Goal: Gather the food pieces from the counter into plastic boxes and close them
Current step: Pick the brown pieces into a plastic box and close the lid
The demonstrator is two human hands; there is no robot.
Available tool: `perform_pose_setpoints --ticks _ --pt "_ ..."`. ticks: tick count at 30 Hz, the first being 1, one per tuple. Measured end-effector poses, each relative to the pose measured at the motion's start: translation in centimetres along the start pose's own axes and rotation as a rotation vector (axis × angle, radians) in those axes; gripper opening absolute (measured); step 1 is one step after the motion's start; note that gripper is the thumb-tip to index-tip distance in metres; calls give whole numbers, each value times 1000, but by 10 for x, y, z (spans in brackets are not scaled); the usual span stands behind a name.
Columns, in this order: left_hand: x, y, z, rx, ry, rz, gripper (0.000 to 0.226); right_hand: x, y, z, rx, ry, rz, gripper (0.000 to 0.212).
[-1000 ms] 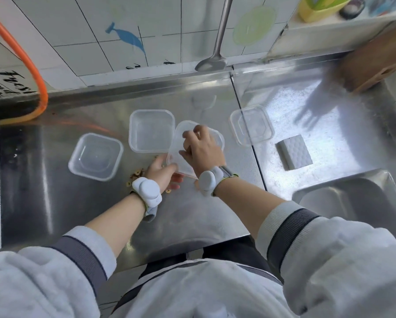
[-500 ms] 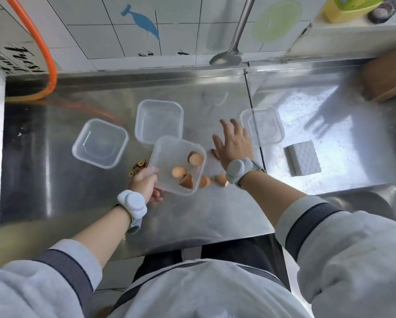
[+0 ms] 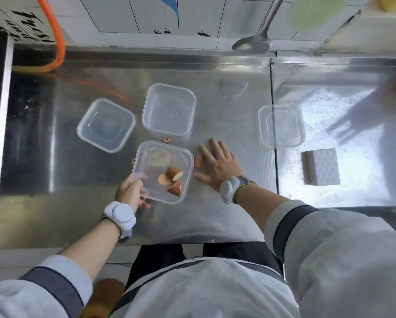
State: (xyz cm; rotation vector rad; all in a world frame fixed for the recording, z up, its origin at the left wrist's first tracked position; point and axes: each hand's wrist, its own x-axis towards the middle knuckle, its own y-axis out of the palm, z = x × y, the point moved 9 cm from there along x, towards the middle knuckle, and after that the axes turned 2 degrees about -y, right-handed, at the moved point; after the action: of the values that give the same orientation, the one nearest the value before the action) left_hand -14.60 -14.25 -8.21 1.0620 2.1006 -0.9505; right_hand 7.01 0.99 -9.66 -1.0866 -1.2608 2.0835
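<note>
Head view, the only one: at frame centre the left hand pinches the lower-left corner of a clear plastic box, thumb on the rim and fingers beneath, holding it on or just above the steel counter. Inside sit a few orange-brown food chunks, gathered toward the box's lower right. Just right of the box, the right hand lies flat and palm-down on the counter, fingers spread and gripping nothing; one orange piece peeks out between its fingers and the box wall, and whether more hide under the palm cannot be told. Small brown crumbs lie just above the box, another at its left edge.

Up and left of centre stand two empty boxes, one further left. A clear lid rests well to the right, above a white sponge.

As a judgement, the task is in its early half: some pieces are boxed, at least one chunk and the crumbs remain loose, two boxes are unfilled, and no box is closed yet.
</note>
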Motion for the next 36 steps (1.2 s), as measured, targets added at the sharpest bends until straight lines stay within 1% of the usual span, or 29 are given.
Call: perform_pose_setpoints --ticks 4,7,10,15,17,20,24,26,29,32,34,36 --pt "5 -4 0 -2 6 -53 38 -13 5 16 -12 20 -81 88" --pt "11 -10 6 -28 -56 -75 41 -16 12 27 -21 -47 -62 88" --pt "14 -18 10 -24 -56 -59 40 -19 14 39 -67 -96 -98 79" --pt "12 -28 15 -9 -46 -4 40 -19 20 49 -60 -46 -146 65" --pt "11 -34 16 -2 -30 6 39 -20 25 55 -79 -44 -180 55" --pt "7 -36 20 8 -19 18 39 -22 24 55 -77 -22 -219 36" --pt "6 -38 23 47 24 52 37 -18 24 51 -33 69 -168 24" --pt "6 -36 24 50 44 72 34 -19 12 48 60 151 -186 24" --pt "7 -32 24 33 37 104 30 -25 -25 48 168 244 -302 25" --pt "5 -23 20 19 22 150 19 -32 -62 56 183 252 -425 25" --pt "3 -17 16 18 33 182 10 -34 -77 68 236 234 -471 26" --pt "2 -10 17 22 35 224 12 -36 -83 90 255 179 -496 26"
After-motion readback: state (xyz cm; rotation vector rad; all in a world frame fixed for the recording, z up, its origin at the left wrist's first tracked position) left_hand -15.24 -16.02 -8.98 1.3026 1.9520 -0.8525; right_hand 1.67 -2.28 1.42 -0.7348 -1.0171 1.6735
